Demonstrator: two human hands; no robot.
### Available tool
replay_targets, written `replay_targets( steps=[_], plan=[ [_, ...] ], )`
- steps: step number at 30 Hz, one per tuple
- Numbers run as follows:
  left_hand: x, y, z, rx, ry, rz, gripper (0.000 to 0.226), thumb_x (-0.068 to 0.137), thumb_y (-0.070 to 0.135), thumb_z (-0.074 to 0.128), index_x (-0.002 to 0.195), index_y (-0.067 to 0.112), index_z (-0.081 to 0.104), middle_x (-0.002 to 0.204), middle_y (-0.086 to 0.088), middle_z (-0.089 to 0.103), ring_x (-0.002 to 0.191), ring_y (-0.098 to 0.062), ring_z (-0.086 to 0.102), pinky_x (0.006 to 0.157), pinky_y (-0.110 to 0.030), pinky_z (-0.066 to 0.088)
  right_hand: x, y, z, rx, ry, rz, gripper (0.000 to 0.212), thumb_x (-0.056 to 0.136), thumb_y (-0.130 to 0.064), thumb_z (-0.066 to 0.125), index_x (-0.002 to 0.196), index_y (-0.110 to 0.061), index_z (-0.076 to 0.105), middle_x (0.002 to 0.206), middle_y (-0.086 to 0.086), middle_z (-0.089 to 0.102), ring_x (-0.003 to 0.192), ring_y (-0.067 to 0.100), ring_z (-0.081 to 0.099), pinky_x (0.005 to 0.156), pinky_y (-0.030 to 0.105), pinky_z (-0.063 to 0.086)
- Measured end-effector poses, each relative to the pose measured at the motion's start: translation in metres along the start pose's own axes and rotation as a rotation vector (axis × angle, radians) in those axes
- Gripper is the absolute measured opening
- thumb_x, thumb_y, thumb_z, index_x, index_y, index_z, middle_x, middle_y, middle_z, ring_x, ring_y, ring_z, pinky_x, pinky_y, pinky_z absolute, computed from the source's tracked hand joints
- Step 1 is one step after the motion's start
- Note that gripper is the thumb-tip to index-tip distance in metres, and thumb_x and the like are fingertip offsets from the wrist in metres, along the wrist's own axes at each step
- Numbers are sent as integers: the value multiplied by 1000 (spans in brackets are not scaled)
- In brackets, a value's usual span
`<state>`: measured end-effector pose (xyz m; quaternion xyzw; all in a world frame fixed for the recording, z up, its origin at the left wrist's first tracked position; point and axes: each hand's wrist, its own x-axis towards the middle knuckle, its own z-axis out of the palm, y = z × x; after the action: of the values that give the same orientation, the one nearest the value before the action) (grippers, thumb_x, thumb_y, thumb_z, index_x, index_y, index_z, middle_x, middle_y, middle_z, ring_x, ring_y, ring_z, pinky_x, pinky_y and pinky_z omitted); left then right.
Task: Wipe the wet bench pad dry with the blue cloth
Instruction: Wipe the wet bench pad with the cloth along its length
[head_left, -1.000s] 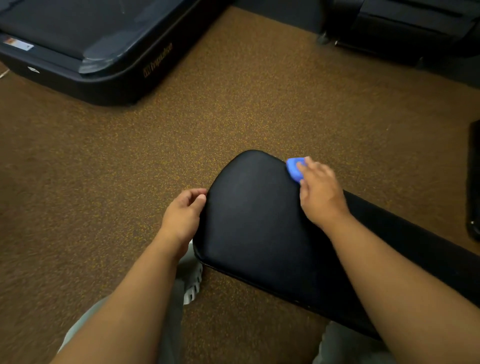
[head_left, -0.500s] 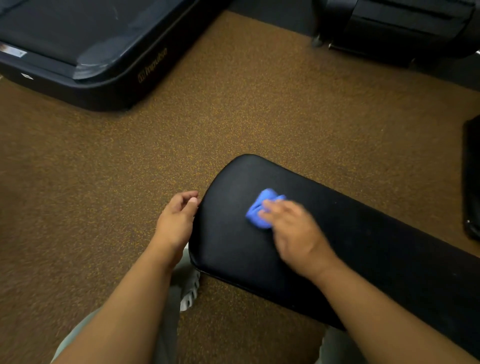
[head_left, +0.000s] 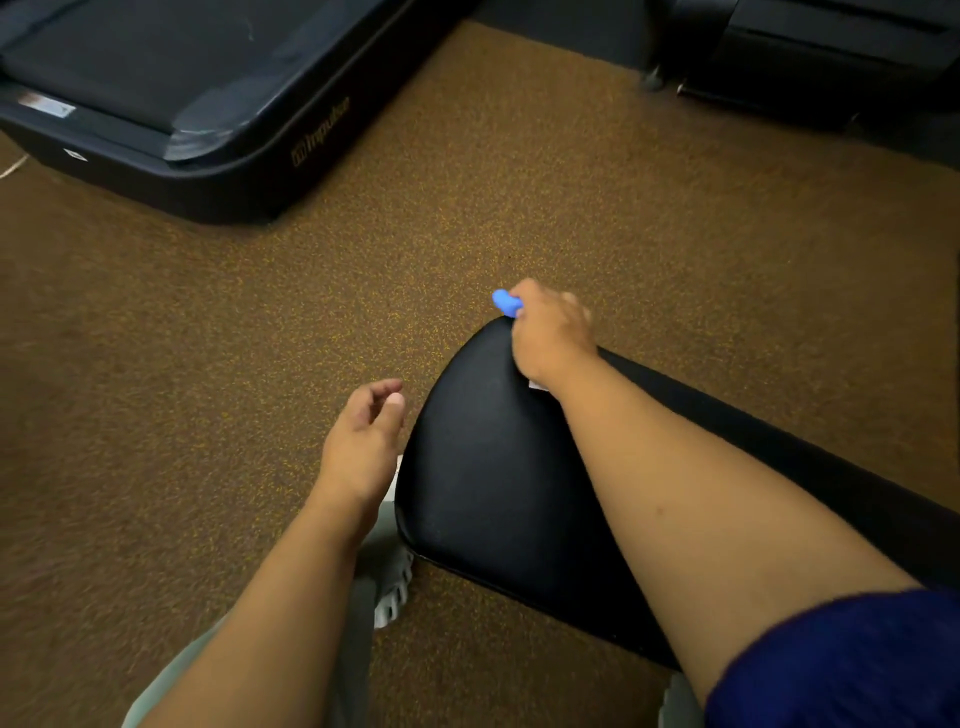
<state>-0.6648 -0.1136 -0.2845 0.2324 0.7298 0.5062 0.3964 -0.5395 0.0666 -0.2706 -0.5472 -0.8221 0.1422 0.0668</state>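
The black bench pad (head_left: 488, 467) runs from the centre toward the lower right, its rounded end pointing away from me. My right hand (head_left: 550, 338) is at the pad's far tip, closed on the bunched blue cloth (head_left: 505, 302), which pokes out past the pad's edge over the floor. My left hand (head_left: 363, 436) hovers just left of the pad, apart from its side, fingers loosely curled and holding nothing. My right forearm hides much of the pad's right side.
Brown speckled floor (head_left: 208, 389) surrounds the bench. A dark treadmill base (head_left: 218, 156) lies at the upper left and more dark equipment (head_left: 810, 62) at the upper right. My shoe (head_left: 392, 592) and grey trouser leg show under the pad's near corner.
My right hand has swept the cloth from the middle of the pad out to its far tip. My left hand has come off the pad's side edge and opened slightly.
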Motion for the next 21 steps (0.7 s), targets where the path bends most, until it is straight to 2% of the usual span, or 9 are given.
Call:
replay_targets(
  steps=[3,5,7,9,10,12,14,17,21],
  plan=[
    [2,4,-3,-18,65,68,18,94,27,48,107,32,60,107,4,61,98,-14,54,87,-34,40,0,-28,2,-115,-87,-264,25,91,-17,42,111,-24,54,115,3,61,108,28,47,90,39,33],
    [3,9,-5,-36,93,108,21,97,23,46,113,26,60,116,5,61,107,-14,54,92,-34,40,-13,-52,5,-170,-218,-441,20,90,-22,46,107,-24,57,111,3,61,107,27,47,92,38,33],
    [1,15,-6,-74,106,130,23,98,18,44,117,18,58,116,2,60,107,-13,54,91,-26,41,-33,-73,8,-200,-337,-548,19,87,-28,48,103,-27,59,109,5,61,105,27,48,90,37,36],
    [-2,20,-7,-116,121,120,24,99,14,41,118,13,57,107,3,59,95,-8,54,81,-16,44,-56,-90,6,-230,-403,-619,18,85,-30,49,98,-30,60,106,7,60,103,28,50,82,34,38],
    [-3,21,-8,-129,127,107,24,99,14,41,117,13,57,107,3,59,94,-7,54,80,-17,44,-69,-96,5,-257,-428,-659,14,84,-28,50,94,-30,61,106,6,60,102,28,51,78,32,36],
    [-4,23,-11,-109,136,107,23,99,16,42,115,18,58,116,2,59,105,-10,54,89,-26,41,-96,-105,8,-314,-466,-786,16,84,-25,51,93,-26,64,105,4,62,99,27,54,75,31,35],
    [-7,22,-15,-79,135,124,22,99,17,42,112,21,59,117,2,60,109,-12,54,93,-29,39,-122,-109,15,-422,-479,-950,22,84,-29,50,96,-21,66,101,2,65,96,24,55,81,34,40],
    [-14,23,-18,-49,115,123,22,99,17,43,112,21,59,117,3,60,110,-12,54,93,-27,38,-150,-96,19,-525,-469,-1157,19,86,-33,49,94,-25,65,98,-2,65,97,20,50,90,39,38],
    [-30,15,-12,54,47,158,17,95,24,48,107,27,60,115,2,62,113,-16,55,100,-33,41,-192,-53,15,-606,-402,-1345,21,86,-34,53,104,-32,63,104,-13,65,115,17,46,110,42,25]
  ],
)
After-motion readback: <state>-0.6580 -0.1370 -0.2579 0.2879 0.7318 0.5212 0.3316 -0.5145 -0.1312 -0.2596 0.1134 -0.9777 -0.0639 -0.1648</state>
